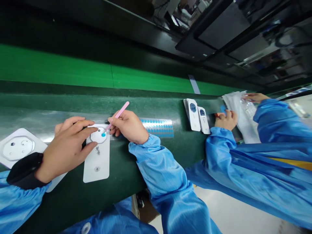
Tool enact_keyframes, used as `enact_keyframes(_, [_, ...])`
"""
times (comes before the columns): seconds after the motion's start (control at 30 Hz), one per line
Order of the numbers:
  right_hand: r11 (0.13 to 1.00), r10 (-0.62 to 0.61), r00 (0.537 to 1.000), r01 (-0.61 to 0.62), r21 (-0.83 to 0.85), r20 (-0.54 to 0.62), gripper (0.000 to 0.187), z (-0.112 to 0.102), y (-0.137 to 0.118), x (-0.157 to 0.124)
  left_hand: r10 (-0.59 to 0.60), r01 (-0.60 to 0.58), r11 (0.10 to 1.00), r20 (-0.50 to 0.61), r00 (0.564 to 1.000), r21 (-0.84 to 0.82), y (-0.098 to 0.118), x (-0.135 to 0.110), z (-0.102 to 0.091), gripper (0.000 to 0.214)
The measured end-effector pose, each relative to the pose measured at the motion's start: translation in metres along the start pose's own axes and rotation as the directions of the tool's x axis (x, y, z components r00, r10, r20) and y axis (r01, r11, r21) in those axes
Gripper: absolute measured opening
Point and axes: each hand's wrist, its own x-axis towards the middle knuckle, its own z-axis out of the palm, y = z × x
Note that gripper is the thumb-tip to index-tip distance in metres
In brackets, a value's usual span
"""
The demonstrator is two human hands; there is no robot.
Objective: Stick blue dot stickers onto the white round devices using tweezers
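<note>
A white phone case lies flat on the dark green bench, its round camera ring at the top. My left hand rests on the case's upper left, fingers stretched out and pressing it down. My right hand pinches pink tweezers, whose tip holds a small blue round sticker against the camera ring.
A strip of blue dot stickers lies just right of my right hand. Another white case sits at the far left. Finished cases are stacked further right, where a co-worker's hands in blue sleeves handle a plastic bag. A green conveyor belt runs behind.
</note>
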Motion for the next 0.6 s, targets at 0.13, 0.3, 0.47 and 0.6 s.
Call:
enact_keyframes(0.13, [1.000,-0.001,1.000,0.001,-0.010,-0.001,0.026,0.0001,0.0004,0.0003,0.006,-0.006,1.000,-0.007,1.000,0.006,-0.0008,-0.0002,0.0004,0.053])
enact_keyframes(0.3, [1.000,-0.007,1.000,0.007,-0.025,0.008,0.025,-0.0002,0.0004,0.0000,0.003,-0.003,1.000,-0.005,1.000,0.014,-0.0005,-0.0003,0.0005,0.052])
enact_keyframes(0.47, [1.000,-0.009,1.000,0.009,-0.026,0.008,0.024,-0.0003,0.0006,0.0002,-0.012,0.012,1.000,0.010,1.000,-0.018,0.0000,0.0000,-0.0003,0.050])
enact_keyframes(0.6, [1.000,0.001,1.000,-0.001,-0.029,-0.001,0.024,0.0017,-0.0019,-0.0009,-0.017,0.017,0.999,-0.008,1.000,-0.028,-0.0008,-0.0001,0.0012,0.047])
